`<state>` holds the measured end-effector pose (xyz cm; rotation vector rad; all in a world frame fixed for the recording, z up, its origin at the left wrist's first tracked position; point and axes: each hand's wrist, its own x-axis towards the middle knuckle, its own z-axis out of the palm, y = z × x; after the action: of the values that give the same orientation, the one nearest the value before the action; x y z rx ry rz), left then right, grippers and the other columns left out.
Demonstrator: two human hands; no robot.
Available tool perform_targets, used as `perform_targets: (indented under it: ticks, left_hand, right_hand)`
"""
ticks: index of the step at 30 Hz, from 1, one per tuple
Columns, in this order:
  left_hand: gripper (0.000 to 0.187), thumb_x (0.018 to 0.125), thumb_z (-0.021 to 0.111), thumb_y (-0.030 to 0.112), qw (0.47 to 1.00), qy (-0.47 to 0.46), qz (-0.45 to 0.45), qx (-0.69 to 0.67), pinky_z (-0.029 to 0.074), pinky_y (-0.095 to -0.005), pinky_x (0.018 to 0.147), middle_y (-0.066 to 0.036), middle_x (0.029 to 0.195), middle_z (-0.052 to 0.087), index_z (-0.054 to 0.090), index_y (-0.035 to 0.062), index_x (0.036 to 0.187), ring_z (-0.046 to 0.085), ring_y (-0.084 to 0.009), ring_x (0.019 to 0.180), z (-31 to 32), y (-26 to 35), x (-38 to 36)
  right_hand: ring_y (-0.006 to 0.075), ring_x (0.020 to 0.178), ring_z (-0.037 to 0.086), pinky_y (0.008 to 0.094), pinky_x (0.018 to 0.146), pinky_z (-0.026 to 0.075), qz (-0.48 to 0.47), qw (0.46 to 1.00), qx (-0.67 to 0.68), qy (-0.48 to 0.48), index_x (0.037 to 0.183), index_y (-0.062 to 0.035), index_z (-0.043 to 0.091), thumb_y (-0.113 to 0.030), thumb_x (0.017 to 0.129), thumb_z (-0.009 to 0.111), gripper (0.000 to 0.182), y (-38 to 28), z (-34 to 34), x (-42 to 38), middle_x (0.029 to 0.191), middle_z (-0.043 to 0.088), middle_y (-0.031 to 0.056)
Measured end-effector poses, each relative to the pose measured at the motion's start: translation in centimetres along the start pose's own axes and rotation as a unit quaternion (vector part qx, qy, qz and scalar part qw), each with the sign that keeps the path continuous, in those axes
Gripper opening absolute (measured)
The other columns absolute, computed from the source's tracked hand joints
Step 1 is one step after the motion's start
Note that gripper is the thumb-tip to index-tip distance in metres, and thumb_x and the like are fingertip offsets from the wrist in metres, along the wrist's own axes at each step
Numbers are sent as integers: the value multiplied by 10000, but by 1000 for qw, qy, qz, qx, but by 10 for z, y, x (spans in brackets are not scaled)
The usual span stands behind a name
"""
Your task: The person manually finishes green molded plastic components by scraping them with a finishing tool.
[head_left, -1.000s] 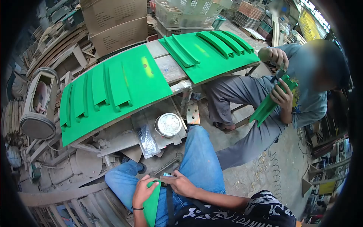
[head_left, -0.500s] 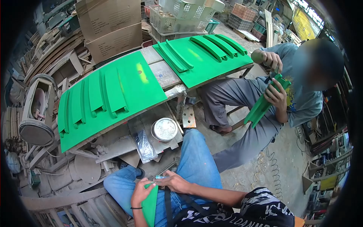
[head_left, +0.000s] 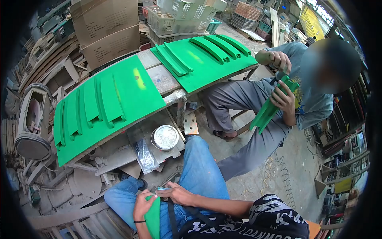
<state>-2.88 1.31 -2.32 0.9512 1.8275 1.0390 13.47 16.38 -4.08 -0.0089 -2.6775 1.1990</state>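
Note:
Low at the centre, my left hand [head_left: 144, 204] grips the upper end of a long green piece [head_left: 152, 220] lying along my lap. Its fingers are closed around the edge. My right hand [head_left: 178, 194] is beside it, fingers pinched on a small flat object with a light blue and white patch [head_left: 161, 188]; its kind is too small to tell. Both hands almost meet at the green piece's tip. Across from me, a co-worker [head_left: 278, 95] holds a green channel-shaped piece [head_left: 266, 114] upright at a slant, one hand around it and the other at its top.
Two green boards [head_left: 145, 93] [head_left: 191, 81] carry several green channel pieces on a low table. Beneath it stand a white-lidded can [head_left: 165, 137] and a clear plastic bag [head_left: 144, 157]. Cardboard boxes [head_left: 107, 36] and plastic crates [head_left: 175, 22] are behind. A coiled hose [head_left: 283, 175] lies on the floor.
The whole scene has shifted slightly left as my head turned. My hands stay at the green piece's tip, with only a small shift of the right hand. The co-worker keeps hold of the channel piece.

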Motion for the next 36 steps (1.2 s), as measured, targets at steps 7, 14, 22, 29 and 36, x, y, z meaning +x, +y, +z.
perform_targets:
  ticks: [7, 14, 22, 29, 36]
  left_hand:
    - [172, 796, 698, 96, 1000, 4, 20, 2, 403, -309, 585, -107, 694, 514, 659, -65, 842, 521, -180, 637, 2, 3, -1]
    - [148, 794, 691, 73, 1000, 16, -17, 1, 374, -292, 583, -68, 685, 483, 662, -71, 812, 476, -136, 642, 2, 7, -2]
    - [134, 788, 689, 53, 999, 23, 7, 22, 388, -292, 597, -73, 685, 507, 661, -74, 820, 492, -139, 652, 5, 1, -4]
    - [136, 767, 680, 43, 999, 23, 19, 12, 394, -319, 602, -122, 660, 493, 629, -82, 780, 489, -193, 633, 3, -2, 0]
    - [127, 792, 659, 24, 999, -3, -13, -31, 396, -285, 607, -74, 713, 517, 629, -99, 798, 498, -139, 673, -1, -2, 0]
  right_hand:
    - [317, 972, 526, 391, 857, 429, 51, 998, -18, -13, 1243, -71, 582, 57, 700, 548, 560, -4, 1, 0, 1206, 627, 73]
    - [323, 925, 531, 389, 838, 436, 73, 997, -8, -10, 1216, -60, 600, 50, 722, 549, 508, -3, 13, 0, 1126, 660, 91]
    - [333, 899, 527, 406, 811, 447, 81, 996, 27, 18, 1175, -39, 613, 61, 698, 546, 492, -6, 19, -3, 998, 670, 122]
    - [332, 829, 514, 409, 748, 452, 19, 992, 65, 110, 1164, -69, 634, 52, 687, 558, 497, -4, 20, -1, 875, 655, 148]
    - [317, 809, 506, 389, 743, 438, 62, 991, 88, 75, 1172, -80, 641, 62, 684, 546, 517, -6, 15, -3, 839, 656, 145]
